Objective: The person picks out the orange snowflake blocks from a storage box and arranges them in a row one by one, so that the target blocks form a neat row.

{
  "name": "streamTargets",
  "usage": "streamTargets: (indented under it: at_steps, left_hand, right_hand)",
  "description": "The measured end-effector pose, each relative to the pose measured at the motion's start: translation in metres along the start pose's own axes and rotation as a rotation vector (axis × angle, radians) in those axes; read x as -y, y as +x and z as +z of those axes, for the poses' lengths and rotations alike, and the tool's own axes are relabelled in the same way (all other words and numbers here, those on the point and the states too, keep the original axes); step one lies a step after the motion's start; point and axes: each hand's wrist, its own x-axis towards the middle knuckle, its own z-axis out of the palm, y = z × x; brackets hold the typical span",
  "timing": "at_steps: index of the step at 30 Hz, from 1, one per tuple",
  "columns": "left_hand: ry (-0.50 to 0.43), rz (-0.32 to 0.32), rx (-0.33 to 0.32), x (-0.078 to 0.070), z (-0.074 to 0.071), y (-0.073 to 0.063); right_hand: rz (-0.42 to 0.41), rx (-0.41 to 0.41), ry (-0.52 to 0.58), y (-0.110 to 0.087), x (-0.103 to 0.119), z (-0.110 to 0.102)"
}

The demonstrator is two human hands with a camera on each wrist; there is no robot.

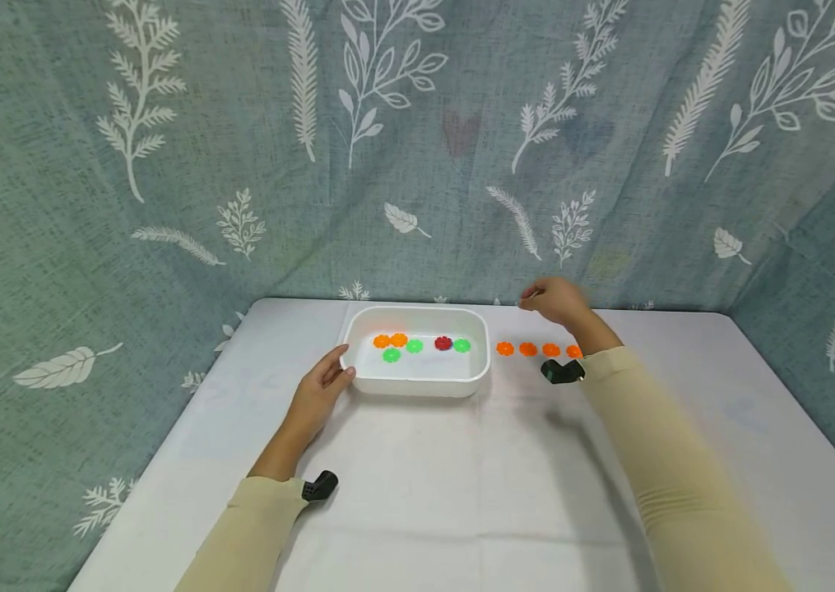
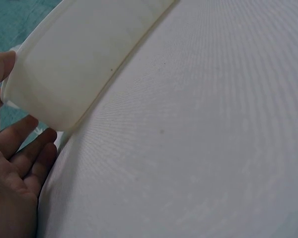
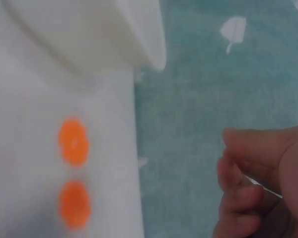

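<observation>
A white rectangular tub (image 1: 417, 386) stands on the table, with flower-shaped plastic discs inside: two orange discs (image 1: 391, 340), three green discs (image 1: 415, 346) and a dark red disc (image 1: 443, 343). My left hand (image 1: 317, 399) holds the tub's left end, thumb and fingers at its rim and outer wall (image 2: 79, 59). To the right of the tub, my right hand (image 1: 558, 302) is raised above the far side of the table. Its thumb and forefinger meet at the tips, the other fingers curl, and no disc shows between them (image 3: 260, 178).
Several orange discs (image 1: 528, 349) lie in a row on the white tablecloth (image 1: 417, 477), right of the tub and below the right hand. A green-blue leaf-patterned curtain (image 1: 417, 205) hangs behind the table's far edge. Dark wrist cameras (image 1: 321, 486) sit on both sleeves.
</observation>
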Motion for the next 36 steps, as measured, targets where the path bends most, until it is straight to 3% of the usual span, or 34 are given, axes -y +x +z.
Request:
streamTargets:
  at_steps: [9, 21, 29, 36]
  left_hand:
    - [0.004, -0.014, -0.007, 0.000, 0.000, 0.000]
    - [-0.010, 0.009, -0.024, 0.002, -0.001, -0.001]
    - [-0.010, -0.027, -0.018, 0.001, -0.001, -0.001]
    - [0.009, -0.027, -0.023, 0.000, -0.001, -0.002]
  right_hand:
    - [-0.094, 0.029, 0.066, 0.010, 0.051, 0.038]
    - [-0.223, 0.074, 0.090, 0.017, 0.097, 0.090]
    - [-0.228, 0.142, 0.097, 0.019, 0.121, 0.121]
    - [-0.238, 0.185, 0.123, 0.025, 0.125, 0.142]
